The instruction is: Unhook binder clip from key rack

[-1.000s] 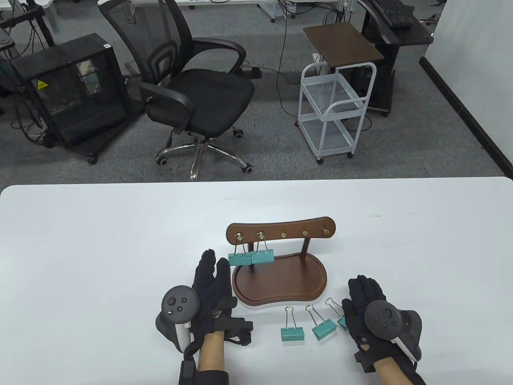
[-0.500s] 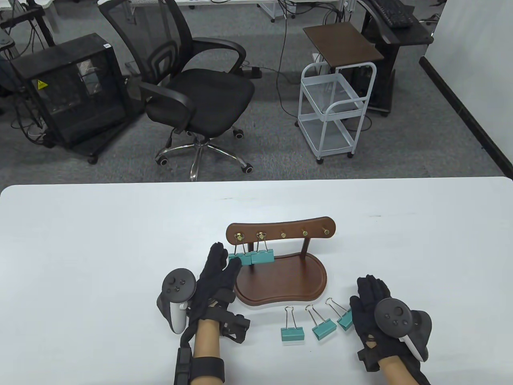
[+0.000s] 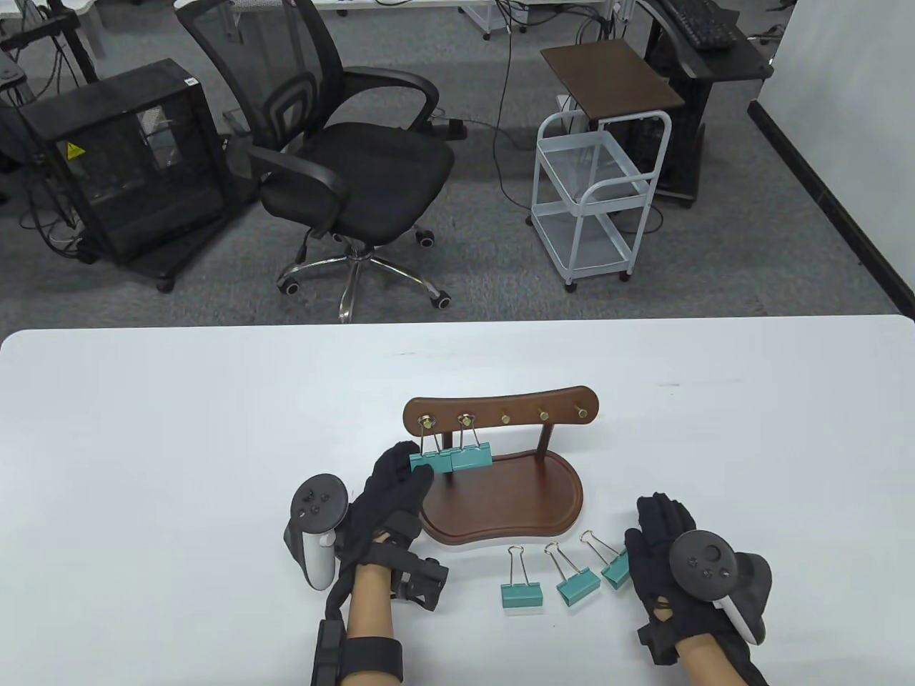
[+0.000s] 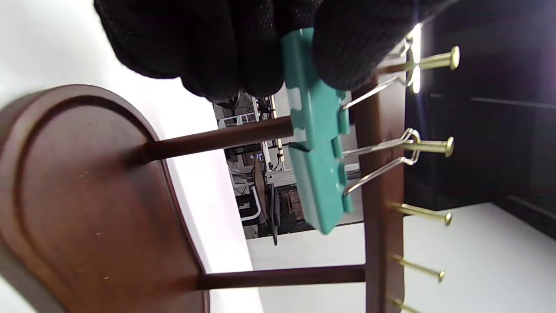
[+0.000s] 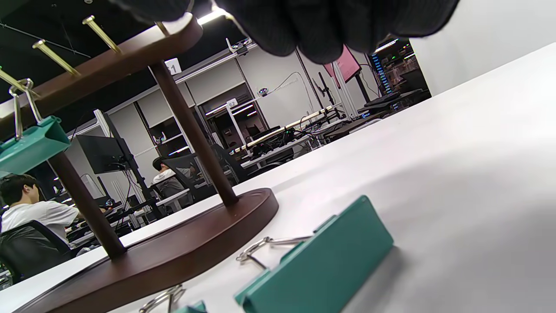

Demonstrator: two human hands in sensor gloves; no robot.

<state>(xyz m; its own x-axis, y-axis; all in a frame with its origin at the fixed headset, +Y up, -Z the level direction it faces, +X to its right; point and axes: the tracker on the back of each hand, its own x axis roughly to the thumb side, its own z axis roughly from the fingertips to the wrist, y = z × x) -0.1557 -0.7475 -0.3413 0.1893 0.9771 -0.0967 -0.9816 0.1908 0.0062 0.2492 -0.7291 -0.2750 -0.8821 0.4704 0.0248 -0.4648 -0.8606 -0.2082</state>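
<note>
The wooden key rack (image 3: 500,413) stands mid-table on its tray base (image 3: 529,507). Two teal binder clips hang from its two leftmost brass hooks. My left hand (image 3: 412,466) pinches the leftmost hanging clip (image 3: 429,457); in the left wrist view my fingers (image 4: 360,48) press both faces of that clip (image 4: 299,78), its wire loop on the hook (image 4: 434,63). The second hanging clip (image 3: 472,457) hangs beside it, touching it. My right hand (image 3: 661,532) lies open and empty on the table, right of the rack.
Three loose teal clips lie in front of the rack: one (image 3: 522,595), one (image 3: 577,586), and one (image 3: 615,569) beside my right hand, also in the right wrist view (image 5: 321,265). Three right hooks (image 3: 543,414) are bare.
My left hand has moved forward and right to the leftmost hanging clip and taken hold of it. My right hand has shifted slightly right, away from the nearest loose clip.
</note>
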